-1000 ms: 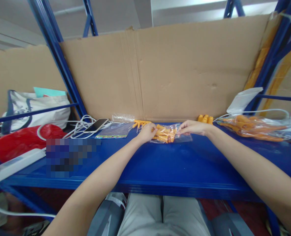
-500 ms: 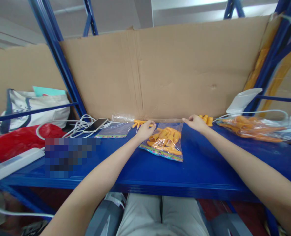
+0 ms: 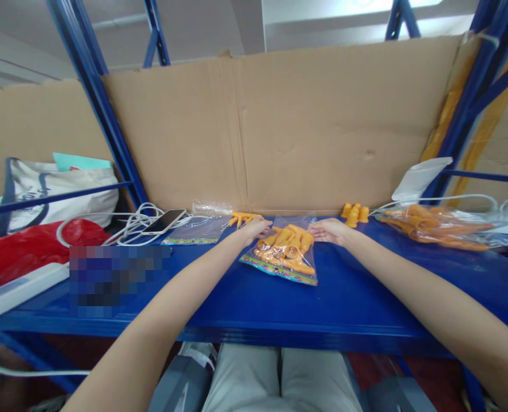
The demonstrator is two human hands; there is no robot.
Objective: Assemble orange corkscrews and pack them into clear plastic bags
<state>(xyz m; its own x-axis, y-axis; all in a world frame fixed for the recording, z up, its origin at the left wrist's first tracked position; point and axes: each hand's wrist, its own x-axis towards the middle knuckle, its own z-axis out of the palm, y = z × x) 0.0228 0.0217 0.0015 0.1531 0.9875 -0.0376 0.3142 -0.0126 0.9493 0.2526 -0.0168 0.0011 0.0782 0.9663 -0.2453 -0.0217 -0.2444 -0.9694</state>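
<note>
Lying leftmost on the blue table (image 3: 343, 312) is a red bag (image 3: 43, 252), then a phone (image 3: 166, 221) and a flat clear bag (image 3: 197, 230). The left hand (image 3: 256, 228) is at the far left edge of the filled bag (image 3: 284, 250); whether it grips cannot be told. This bag lies centrally, orange pieces inside, printed strip near. The right hand (image 3: 330, 232), fingers loosely extended, released, is just right. Farther right stand orange caps (image 3: 354, 216).
</note>
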